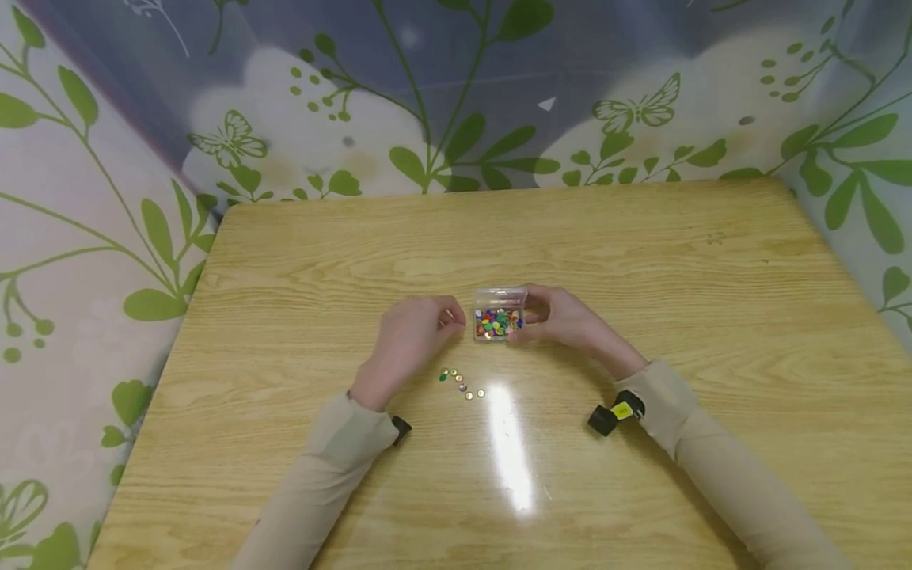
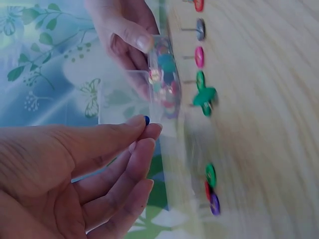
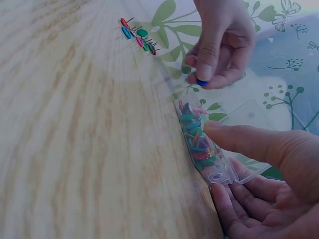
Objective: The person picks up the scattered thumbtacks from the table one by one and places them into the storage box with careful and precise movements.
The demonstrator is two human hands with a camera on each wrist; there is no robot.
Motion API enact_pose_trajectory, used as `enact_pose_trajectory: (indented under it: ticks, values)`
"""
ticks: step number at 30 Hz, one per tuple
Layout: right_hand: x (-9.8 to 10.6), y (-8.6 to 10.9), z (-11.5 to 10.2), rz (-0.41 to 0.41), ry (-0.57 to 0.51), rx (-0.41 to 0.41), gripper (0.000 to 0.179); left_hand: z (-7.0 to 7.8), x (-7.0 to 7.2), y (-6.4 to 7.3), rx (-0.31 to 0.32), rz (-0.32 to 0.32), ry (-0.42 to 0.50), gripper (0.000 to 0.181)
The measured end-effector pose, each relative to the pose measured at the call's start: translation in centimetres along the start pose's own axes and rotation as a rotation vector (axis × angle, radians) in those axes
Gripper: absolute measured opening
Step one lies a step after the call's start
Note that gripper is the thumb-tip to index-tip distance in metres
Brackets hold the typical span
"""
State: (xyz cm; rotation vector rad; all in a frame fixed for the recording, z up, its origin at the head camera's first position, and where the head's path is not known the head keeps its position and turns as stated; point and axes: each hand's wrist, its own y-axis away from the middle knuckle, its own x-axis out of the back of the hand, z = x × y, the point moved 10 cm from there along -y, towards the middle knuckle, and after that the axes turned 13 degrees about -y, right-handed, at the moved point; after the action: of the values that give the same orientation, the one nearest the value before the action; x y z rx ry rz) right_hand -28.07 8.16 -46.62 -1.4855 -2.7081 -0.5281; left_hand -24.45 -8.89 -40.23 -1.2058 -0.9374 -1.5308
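Between thumb and forefinger, my left hand (image 1: 409, 336) pinches a blue thumbtack (image 3: 202, 82), just left of a small clear plastic box (image 1: 476, 326). The box's hinged lid (image 1: 500, 296) stands raised along its far side. Many coloured thumbtacks (image 1: 499, 323) fill the box. From the right, my right hand (image 1: 570, 321) grips the box, its thumb at the near side and fingers behind. In the right wrist view that thumb (image 3: 224, 130) lies over the box's edge. Several loose thumbtacks (image 1: 462, 388) lie on the table nearer to me, most with their pins up.
The wooden table (image 1: 321, 261) reaches to walls (image 1: 285, 142) printed with leaves and butterflies at the back and sides. A bright light reflection (image 1: 509, 451) crosses its surface near the loose tacks. A black wrist device (image 1: 606, 418) is strapped at my right cuff.
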Motion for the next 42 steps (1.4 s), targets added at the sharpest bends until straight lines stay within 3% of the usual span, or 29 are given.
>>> enact_pose_trajectory:
  ticks: [11,23,33,42]
  values:
    - [0.1,0.0,-0.2,-0.006,-0.001,0.026,0.064,3.5,0.9,-1.1,-0.066,0.060,0.001,0.006]
    - [-0.1,0.1,-0.4,-0.014,0.007,0.033,0.063,4.9,1.5,-1.6,-0.088,0.145,-0.002,0.012]
    - [-0.1,0.1,-0.4,-0.010,-0.004,0.030,0.064,4.3,1.9,-1.4,-0.083,0.172,0.023,0.012]
    - [-0.2,0.1,-0.3,-0.013,-0.015,0.017,0.065,0.7,3.2,-0.2,0.005,0.187,0.044,0.012]
